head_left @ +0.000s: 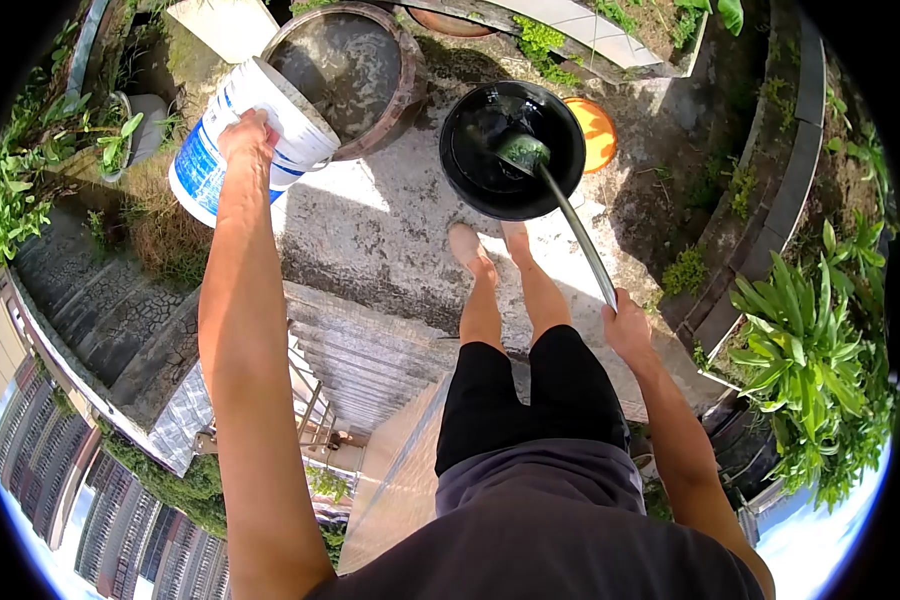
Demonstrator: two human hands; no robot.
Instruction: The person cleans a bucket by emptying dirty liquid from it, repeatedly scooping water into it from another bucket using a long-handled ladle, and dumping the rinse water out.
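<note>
My left hand (249, 136) is closed on the handle of a white and blue bucket (206, 170), which tilts beside a round stone basin (410, 70) of murky water. My right hand (627, 322) grips the end of a long-handled ladle (582, 240). The ladle's green scoop (523, 152) is over or in the dark liquid of a black tub (457, 180) on the ground in front of my feet. How deep the scoop sits is hard to tell. An orange lid (595, 135) lies partly behind the tub.
Leafy plants (810, 340) and a curved raised border (775, 215) line the right side. Corrugated roofing (370, 355) lies below at the lower left of my feet. A pale board (225, 38) leans near the basin, and weeds (540, 40) grow at the back.
</note>
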